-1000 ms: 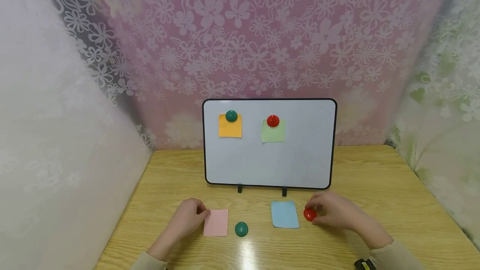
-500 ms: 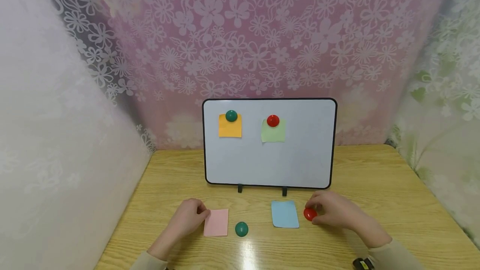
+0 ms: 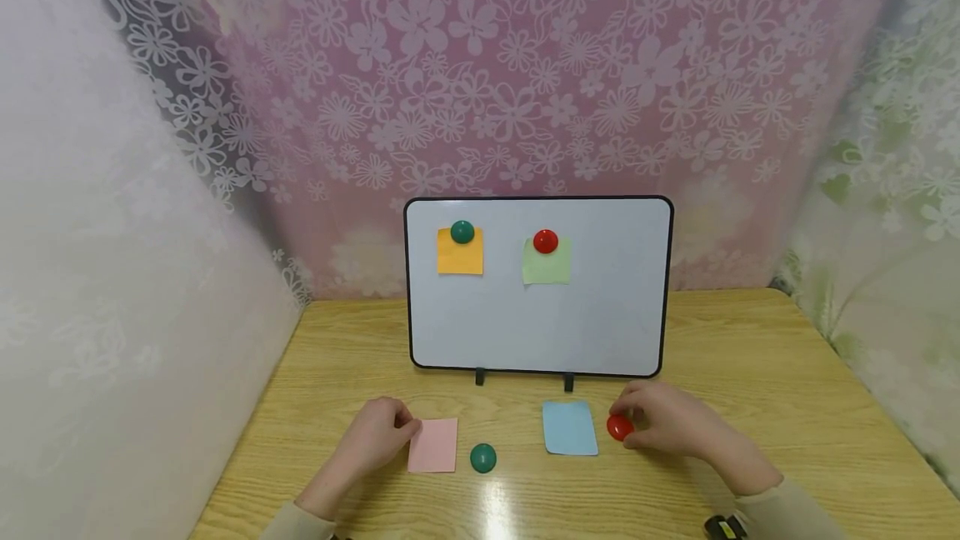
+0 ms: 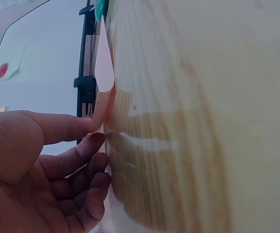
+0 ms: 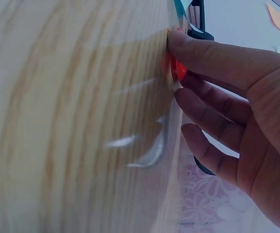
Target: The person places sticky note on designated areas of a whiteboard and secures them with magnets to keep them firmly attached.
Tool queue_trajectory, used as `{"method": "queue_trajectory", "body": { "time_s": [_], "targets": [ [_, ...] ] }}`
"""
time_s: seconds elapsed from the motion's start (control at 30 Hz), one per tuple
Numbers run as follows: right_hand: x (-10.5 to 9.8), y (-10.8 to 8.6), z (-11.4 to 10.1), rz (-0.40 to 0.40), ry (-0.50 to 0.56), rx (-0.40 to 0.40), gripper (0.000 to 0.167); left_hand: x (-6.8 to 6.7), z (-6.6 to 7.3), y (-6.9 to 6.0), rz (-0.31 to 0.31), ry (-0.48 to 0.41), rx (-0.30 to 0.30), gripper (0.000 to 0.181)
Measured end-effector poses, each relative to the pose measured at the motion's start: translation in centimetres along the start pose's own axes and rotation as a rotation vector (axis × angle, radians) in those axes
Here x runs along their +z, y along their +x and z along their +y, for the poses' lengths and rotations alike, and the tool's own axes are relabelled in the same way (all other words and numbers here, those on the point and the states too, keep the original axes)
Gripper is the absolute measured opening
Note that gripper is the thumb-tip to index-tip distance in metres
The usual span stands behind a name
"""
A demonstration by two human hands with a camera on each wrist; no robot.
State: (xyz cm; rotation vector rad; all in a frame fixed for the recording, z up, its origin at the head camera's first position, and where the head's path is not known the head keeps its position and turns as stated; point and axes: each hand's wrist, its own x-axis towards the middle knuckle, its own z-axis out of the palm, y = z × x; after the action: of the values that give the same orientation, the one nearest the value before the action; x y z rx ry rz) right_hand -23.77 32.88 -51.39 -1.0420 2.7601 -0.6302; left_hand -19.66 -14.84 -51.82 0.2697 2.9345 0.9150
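My left hand [image 3: 377,433] pinches the upper left corner of a pink note [image 3: 433,446] lying on the table; in the left wrist view the thumb and index finger of that hand [image 4: 57,165] meet at the edge of the note [image 4: 104,65]. Thumb and fingers of my right hand [image 3: 663,419] grip a red magnet [image 3: 619,427] at its sides, on the table; the right wrist view shows the magnet [image 5: 179,68] by the thumb of the hand [image 5: 242,102]. Between the hands lie a green magnet [image 3: 483,458] and a blue note [image 3: 570,428].
A whiteboard [image 3: 536,323] stands behind on small black feet [image 3: 568,382]. On it, a green magnet [image 3: 462,232] holds an orange note [image 3: 460,261] and a red magnet [image 3: 545,242] holds a light green note [image 3: 547,270]. Patterned curtains surround the wooden table [image 3: 345,340].
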Motion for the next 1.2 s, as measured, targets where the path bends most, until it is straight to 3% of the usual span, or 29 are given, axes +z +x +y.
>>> {"method": "queue_trajectory", "body": {
  "time_s": [0.53, 0.83, 1.2],
  "targets": [
    [0.09, 0.06, 0.35, 0.008, -0.013, -0.039, 0.027, 0.01, -0.07, 0.0, -0.005, -0.029, -0.027, 0.018],
    [-0.11, -0.02, 0.11, -0.001, 0.006, 0.001, 0.029, -0.19, 0.05, -0.03, -0.022, -0.05, -0.046, 0.018],
    [-0.43, -0.33, 0.13, -0.038, 0.071, 0.051, 0.037, -0.23, -0.57, 0.1, -0.104, -0.111, -0.076, 0.019]
  ]
}}
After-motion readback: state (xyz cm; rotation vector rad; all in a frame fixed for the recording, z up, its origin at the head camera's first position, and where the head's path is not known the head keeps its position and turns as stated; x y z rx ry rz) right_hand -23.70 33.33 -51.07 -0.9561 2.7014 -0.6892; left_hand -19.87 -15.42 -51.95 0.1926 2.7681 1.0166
